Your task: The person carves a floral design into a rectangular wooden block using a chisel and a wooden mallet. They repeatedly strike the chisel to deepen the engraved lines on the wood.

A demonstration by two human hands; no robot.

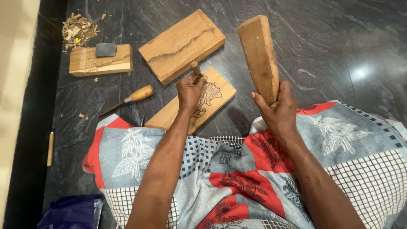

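Note:
My left hand grips a chisel by its wooden handle, holding it upright with the tip on a small wooden plank that bears a carved flower pattern. My right hand holds a long wooden mallet block raised above and to the right of the chisel. The plank lies on the dark stone floor in front of my lap, which is covered by a patterned red, grey and white cloth.
A thicker wooden block lies behind the carved plank. At the left are a second chisel with a wooden handle, another wooden block with a grey sharpening stone, wood chips, a thin tool and a blue bag.

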